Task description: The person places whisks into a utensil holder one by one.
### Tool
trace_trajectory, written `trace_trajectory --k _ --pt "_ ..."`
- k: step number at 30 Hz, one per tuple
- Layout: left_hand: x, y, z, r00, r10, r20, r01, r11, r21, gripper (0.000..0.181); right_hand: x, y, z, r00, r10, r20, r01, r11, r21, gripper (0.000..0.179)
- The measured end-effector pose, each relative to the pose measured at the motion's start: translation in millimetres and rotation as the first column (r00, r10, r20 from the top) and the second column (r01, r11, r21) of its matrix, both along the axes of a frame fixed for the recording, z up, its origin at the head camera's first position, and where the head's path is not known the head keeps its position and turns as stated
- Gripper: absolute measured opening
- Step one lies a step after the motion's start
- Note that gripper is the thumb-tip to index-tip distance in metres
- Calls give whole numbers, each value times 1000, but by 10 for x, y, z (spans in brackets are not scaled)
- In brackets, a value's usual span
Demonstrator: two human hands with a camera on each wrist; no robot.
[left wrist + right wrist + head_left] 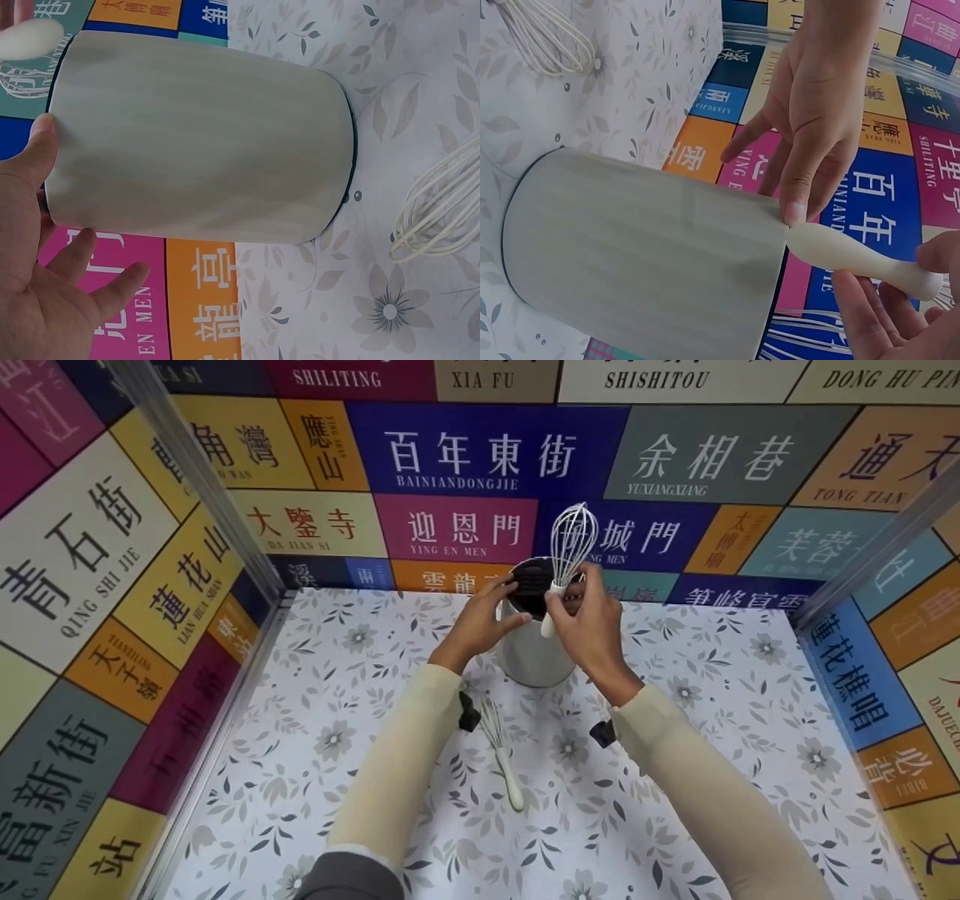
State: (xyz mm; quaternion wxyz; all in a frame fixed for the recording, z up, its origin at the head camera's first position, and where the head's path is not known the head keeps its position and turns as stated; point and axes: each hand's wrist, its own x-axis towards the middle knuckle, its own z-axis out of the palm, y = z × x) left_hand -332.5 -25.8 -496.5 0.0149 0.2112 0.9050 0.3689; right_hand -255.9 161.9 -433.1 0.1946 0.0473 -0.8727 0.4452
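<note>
A pale grey cylindrical canister with a dark interior stands upright at the back of the table. My left hand holds its rim from the left, with the thumb on the near edge; the left wrist view shows two fingers spread off the wall. Above the rim, my right hand pinches the cream handle of a whisk, wires up. More whisk wires show past the rim in the right wrist view; I cannot tell which whisk they belong to.
Another whisk with a cream handle lies on the floral-patterned table between my forearms, wires toward the canister. Panels printed with place names rise behind the canister and at both sides.
</note>
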Motion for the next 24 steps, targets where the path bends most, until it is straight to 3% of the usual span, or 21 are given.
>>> trace_trajectory --k 13,24 --pt "21 30 8 999 12 39 -13 1000 16 68 -278 -181 16 1000 -20 -20 21 999 25 43" --pt "8 24 34 999 23 41 -23 1000 6 68 -367 -281 15 1000 1 -21 0 999 42 39"
